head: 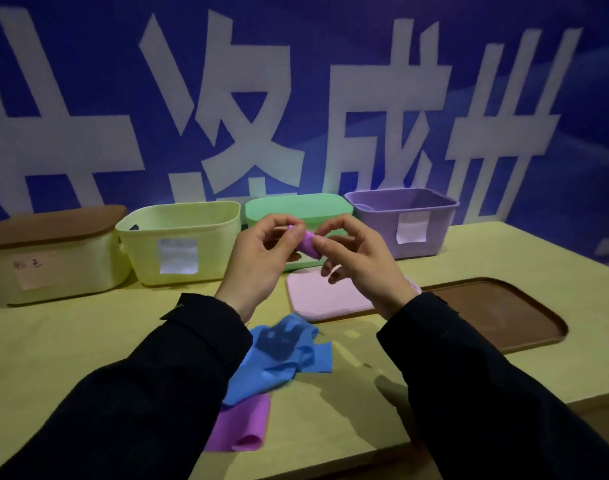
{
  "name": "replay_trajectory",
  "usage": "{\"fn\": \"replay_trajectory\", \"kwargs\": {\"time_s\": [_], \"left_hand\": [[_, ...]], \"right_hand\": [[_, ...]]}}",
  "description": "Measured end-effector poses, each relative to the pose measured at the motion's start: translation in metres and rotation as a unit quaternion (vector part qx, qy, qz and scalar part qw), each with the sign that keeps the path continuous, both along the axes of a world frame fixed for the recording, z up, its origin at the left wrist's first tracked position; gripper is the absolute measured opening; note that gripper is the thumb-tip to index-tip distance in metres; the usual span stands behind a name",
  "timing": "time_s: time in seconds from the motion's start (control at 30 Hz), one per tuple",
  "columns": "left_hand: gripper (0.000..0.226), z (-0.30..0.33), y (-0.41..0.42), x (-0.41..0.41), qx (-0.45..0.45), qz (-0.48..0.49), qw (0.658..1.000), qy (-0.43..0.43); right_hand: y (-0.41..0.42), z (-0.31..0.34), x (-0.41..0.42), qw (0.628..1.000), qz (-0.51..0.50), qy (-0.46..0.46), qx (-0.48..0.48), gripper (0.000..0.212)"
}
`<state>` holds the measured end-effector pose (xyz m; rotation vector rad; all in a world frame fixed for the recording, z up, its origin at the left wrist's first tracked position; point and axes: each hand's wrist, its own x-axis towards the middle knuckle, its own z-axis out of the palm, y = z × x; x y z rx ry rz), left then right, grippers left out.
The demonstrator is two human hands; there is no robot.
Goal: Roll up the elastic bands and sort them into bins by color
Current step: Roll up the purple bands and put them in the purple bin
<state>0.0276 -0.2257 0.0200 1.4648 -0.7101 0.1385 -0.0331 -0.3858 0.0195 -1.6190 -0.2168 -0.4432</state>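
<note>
Nearest the camera, two black sleeves [157, 393] reach forward over the pale wooden surface [53, 358]. Between them a flat purple band [242, 427] lies at the near edge, its far end tucked under a crumpled blue band [282, 355]. Above these, held up off the surface, the left hand [261, 258] and right hand [358, 261] pinch a small purple roll [308, 245] from either end, fingers curled round it. Beyond the hands a pink lid [316, 299] lies flat, with a brown tray [503, 313] to its right. Along the far side stand four bins in a row: a cream bin with a brown lid [50, 268] at left, an open yellow bin [178, 240], a green bin with its lid on [296, 207], and an open purple bin [407, 223] at right. A blue wall [330, 64] with large white characters rises behind
</note>
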Motion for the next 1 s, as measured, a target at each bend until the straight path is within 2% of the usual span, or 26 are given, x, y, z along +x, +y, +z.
{"fn": "replay_trajectory", "kwargs": {"time_s": [0.1,0.17,0.27,0.33,0.5,0.63,0.73,0.9,1.0], "left_hand": [[0.008,0.001,-0.036,0.0,0.091,0.028,0.988,-0.125],[0.011,-0.001,-0.059,0.004,0.11,0.038,0.982,-0.15],[0.011,-0.006,-0.096,0.016,0.093,0.001,0.992,-0.081],[0.006,-0.011,-0.121,0.027,0.088,-0.004,0.994,-0.06],[0.001,-0.01,-0.174,0.065,0.151,0.011,0.984,-0.096],[0.003,0.003,-0.205,0.096,0.173,0.047,0.976,-0.124],[0.01,0.012,-0.226,0.125,0.206,0.084,0.965,-0.139],[0.011,0.004,-0.242,0.152,0.325,0.149,0.913,-0.195],[0.014,-0.002,-0.241,0.149,0.326,0.15,0.904,-0.232]], "right_hand": [[-0.034,0.004,-0.006,0.984,0.033,0.083,0.152,0.012],[-0.058,0.002,-0.008,0.977,0.032,0.093,0.188,0.012],[-0.092,-0.004,-0.005,0.991,-0.038,0.068,0.111,0.004],[-0.115,-0.007,0.003,0.992,-0.097,0.061,0.054,0.009],[-0.167,-0.01,0.04,0.982,-0.171,0.061,-0.058,0.02],[-0.193,-0.005,0.075,0.943,-0.248,0.01,-0.22,0.026],[-0.21,0.0,0.105,0.918,-0.285,-0.011,-0.275,0.025],[-0.224,-0.012,0.138,0.877,-0.333,-0.017,-0.345,0.016],[-0.226,-0.013,0.142,0.833,-0.361,-0.006,-0.42,0.016]]}}
